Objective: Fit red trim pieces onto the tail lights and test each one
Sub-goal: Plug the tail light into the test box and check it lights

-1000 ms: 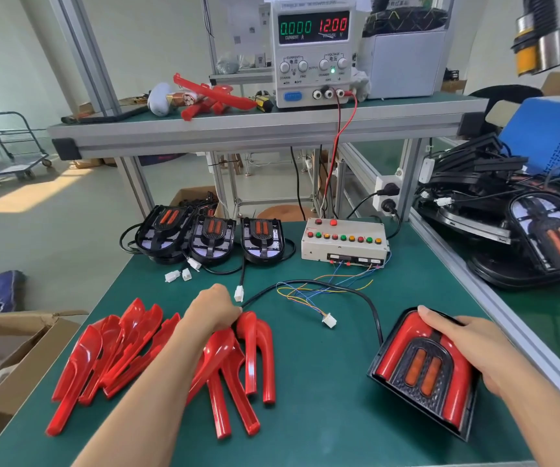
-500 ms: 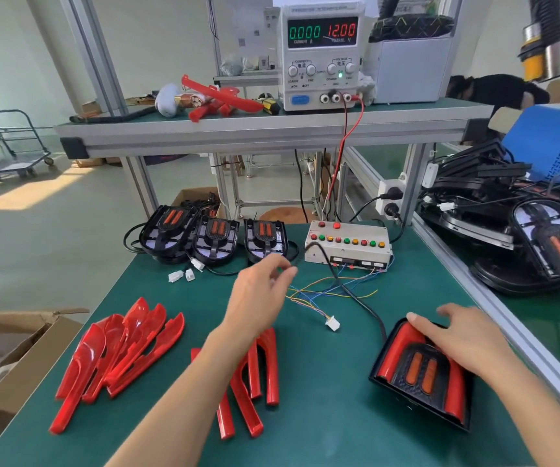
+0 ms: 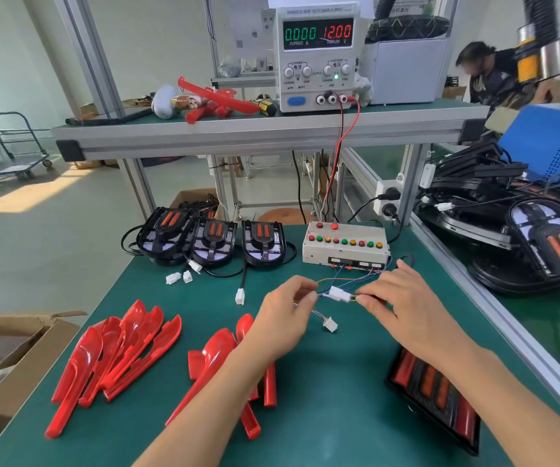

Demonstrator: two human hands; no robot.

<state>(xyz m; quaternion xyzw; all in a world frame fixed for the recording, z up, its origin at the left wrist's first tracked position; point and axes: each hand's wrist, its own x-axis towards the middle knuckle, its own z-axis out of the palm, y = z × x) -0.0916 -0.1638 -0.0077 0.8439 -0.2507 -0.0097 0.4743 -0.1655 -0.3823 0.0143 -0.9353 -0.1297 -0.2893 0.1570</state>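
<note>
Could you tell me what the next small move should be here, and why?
Probably push the two halves of the white connector fully together. Both the left hand and the right hand pinch its wires in front of the test box, the trimmed tail light lies ready beside the right forearm, and the power supply reads zero current.

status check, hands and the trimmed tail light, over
Left hand and right hand pinch the white connector between them. Trimmed tail light lies on the mat, untouched. Loose red trim pieces well clear.
</note>
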